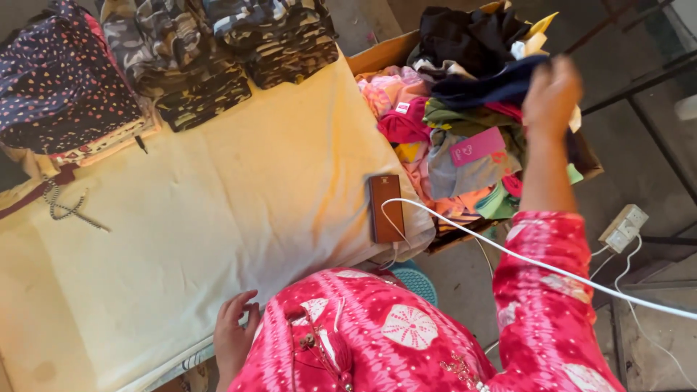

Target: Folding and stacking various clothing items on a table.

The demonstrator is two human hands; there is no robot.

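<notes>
right hand (pixel 552 91) over box (pixel 377 54), fingers curled on navy cloth (pixel 486 83), grip looks closed | left hand (pixel 234 330) open, flat on table (pixel 218 203) edge | I see right nearer clothes

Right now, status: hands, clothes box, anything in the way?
Right hand over the cardboard box, at a dark navy garment; grip unclear. Left hand open on the cream table cover. White cable crosses under the right arm.
</notes>
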